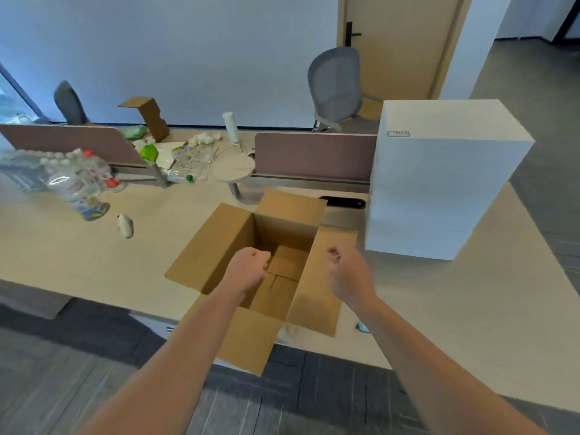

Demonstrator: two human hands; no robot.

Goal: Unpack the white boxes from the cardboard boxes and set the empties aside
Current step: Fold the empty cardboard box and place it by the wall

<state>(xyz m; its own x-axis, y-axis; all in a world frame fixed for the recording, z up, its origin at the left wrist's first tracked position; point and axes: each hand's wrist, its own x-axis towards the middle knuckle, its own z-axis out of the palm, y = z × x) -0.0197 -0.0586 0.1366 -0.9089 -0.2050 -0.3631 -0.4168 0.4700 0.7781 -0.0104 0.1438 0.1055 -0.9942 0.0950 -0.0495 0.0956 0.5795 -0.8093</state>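
An office: a pale wood counter (94, 262) runs under 2 low dividers (314, 155), with 2 grey chairs (335, 86) and a door behind. On it, near the front edge, stands 1 cardboard box (216, 243), all 4 flaps folded out; only its brown bottom flaps show inside, so it looks emptied. Just to its right, well clear of the edge, rises 1 tall stack of white boxes (439, 183); the seams are too faint to count them.

The left hand (248, 268) hangs over the box's opening, the right hand (350, 273) over the right flap. The fingers (263, 256) of both are curled in and hold nothing.

The box should be light and fairly stiff, though the loose flaps will bend if used as handles. Better to take it by 2 opposite walls, or by the rim with the thumbs inside, and lift it clear of the stack.

A shrink-wrapped pack of bottles (72, 180) lies at the far left.
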